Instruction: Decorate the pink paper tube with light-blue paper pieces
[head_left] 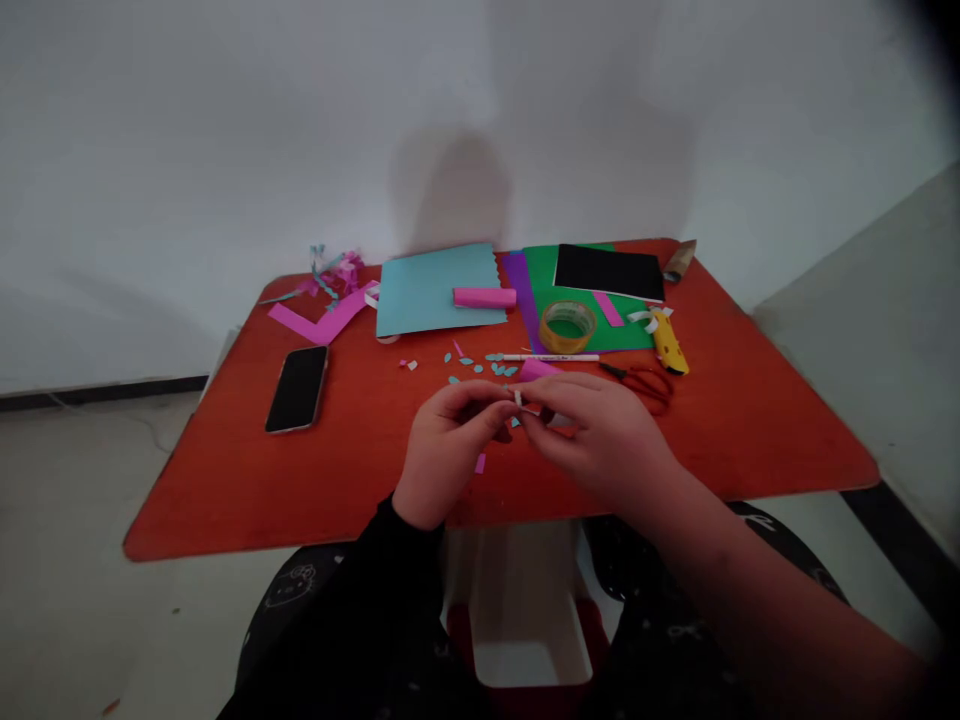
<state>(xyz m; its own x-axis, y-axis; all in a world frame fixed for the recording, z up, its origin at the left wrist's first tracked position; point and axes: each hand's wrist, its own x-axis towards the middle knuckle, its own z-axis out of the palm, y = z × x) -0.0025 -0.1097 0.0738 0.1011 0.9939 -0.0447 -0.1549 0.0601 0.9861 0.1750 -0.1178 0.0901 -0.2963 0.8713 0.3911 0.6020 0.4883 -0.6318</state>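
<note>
I hold a small white piece (517,398) between my two hands, just above the near half of the red-orange table (360,460). My left hand (444,440) pinches it from the left between thumb and forefinger, the other fingers curled in behind. My right hand (600,425) meets it from the right, thumb and forefinger closing on it; how the rest of those fingers lie I cannot fully tell. What shows of the piece is short and narrow, its long axis running roughly up and down in my view, across the line between my hands. Which end is its front I cannot tell.

Just beyond my right fingers lies a pink roll (538,370), partly hidden, and past it a white pen (551,357) lying left to right. Little blue cut shapes (478,369) are scattered near my left fingertips. The scissors (649,384) rest beyond my right hand, their blades toward the left, near the yellow tool (669,342). Farther off, the tape roll (551,342) lies flat on the green sheet (540,280), and another pink tube (484,298) lies sideways on the blue sheet (420,290). The phone (297,388) sits well apart, off to my left.
</note>
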